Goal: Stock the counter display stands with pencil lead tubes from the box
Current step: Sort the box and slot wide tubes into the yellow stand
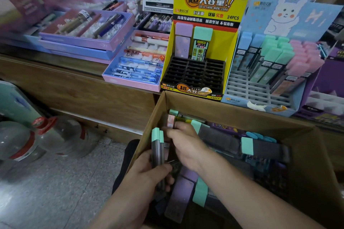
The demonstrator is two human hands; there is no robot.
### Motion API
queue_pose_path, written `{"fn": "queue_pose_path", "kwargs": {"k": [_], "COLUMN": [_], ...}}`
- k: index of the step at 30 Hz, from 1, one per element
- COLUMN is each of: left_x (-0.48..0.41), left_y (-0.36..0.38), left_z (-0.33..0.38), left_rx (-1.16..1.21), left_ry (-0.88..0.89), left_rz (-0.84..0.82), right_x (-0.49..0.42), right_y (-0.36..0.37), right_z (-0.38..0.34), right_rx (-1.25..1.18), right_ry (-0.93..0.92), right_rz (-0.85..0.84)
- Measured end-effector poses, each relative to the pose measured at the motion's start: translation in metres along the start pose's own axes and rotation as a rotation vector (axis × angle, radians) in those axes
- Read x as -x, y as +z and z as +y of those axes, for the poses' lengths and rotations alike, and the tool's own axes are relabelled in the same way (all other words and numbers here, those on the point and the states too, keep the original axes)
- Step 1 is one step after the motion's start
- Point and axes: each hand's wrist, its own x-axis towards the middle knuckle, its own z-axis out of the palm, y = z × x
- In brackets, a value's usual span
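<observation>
Left hand (149,173) is gripping two mint-capped lead tubes (157,150) upright, caps pointing up, long axis vertical, over the cardboard box (242,115). Right hand (186,147) is reaching in, fingers curled; contents of its grip unclear.

A wooden counter (78,72) runs across the view, carrying a yellow display stand (202,46) (its black slotted tray nearly bare, two tubes at the back), a blue rabbit-printed display stand (279,57) just beside it on the right, a pink pen tray (135,65) on its left, and stacked purple pen boxes (83,31) further left. Below, clear water jugs (46,139) rest on the speckled floor (55,191).
</observation>
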Motion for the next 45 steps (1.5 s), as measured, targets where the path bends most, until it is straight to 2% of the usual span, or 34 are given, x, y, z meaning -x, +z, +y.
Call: {"fn": "queue_pose_path", "kwargs": {"k": [5,8,15,19,28,35,45], "left_x": [-0.005,-0.01,-0.02,-0.03,-0.042,-0.046,-0.051], "left_y": [0.002,0.003,0.024,0.052,0.083,0.08,0.078], "left_z": [0.005,0.008,0.018,0.026,0.023,0.022,0.023], "left_rx": [0.088,0.104,-0.046,-0.075,-0.061,0.026,0.09], "left_ry": [-0.021,-0.061,0.002,0.05,-0.021,-0.074,-0.155], "left_rz": [-0.017,-0.037,-0.138,-0.178,-0.246,-0.228,-0.149], "right_x": [0.023,0.041,0.072,0.085,0.093,0.088,0.099], "right_y": [-0.032,-0.06,-0.108,-0.117,-0.125,-0.136,-0.163], "right_z": [-0.013,-0.021,-0.021,-0.021,-0.013,-0.01,-0.035], "right_rx": [-0.059,-0.144,-0.36,-0.318,-0.084,-0.146,0.186], "right_ry": [-0.083,-0.038,-0.006,-0.042,-0.292,-0.244,-0.346], "right_rz": [-0.062,-0.14,-0.21,-0.211,-0.179,-0.072,0.204]}}
